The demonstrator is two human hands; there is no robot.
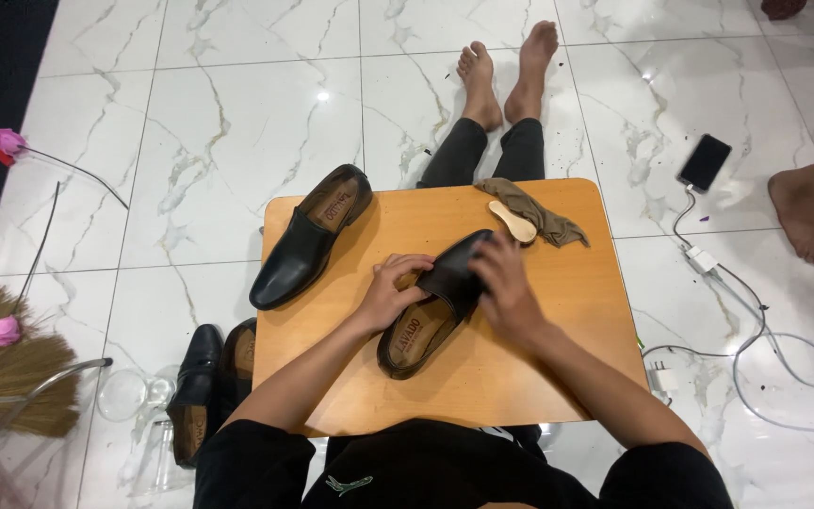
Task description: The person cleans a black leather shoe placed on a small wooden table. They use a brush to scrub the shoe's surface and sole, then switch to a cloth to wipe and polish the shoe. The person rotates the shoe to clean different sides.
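A black leather slip-on shoe [435, 306] lies on a small wooden table [558, 311] in front of me. My left hand [393, 287] grips the shoe's upper at its left side. My right hand [506, 287] lies over the toe end, fingers curled on the leather. A second black shoe [308, 236] rests at the table's far left corner, untouched. Near the far edge lie a brown cloth [539, 215] and a pale small brush or insole-shaped piece [512, 222].
Another pair of dark shoes [204, 382] stands on the marble floor left of the table. My bare feet [506, 71] stretch out beyond it. A phone [705, 162] with white cables, another person's foot [807, 212], a straw broom [2, 363] and pink flowers lie around.
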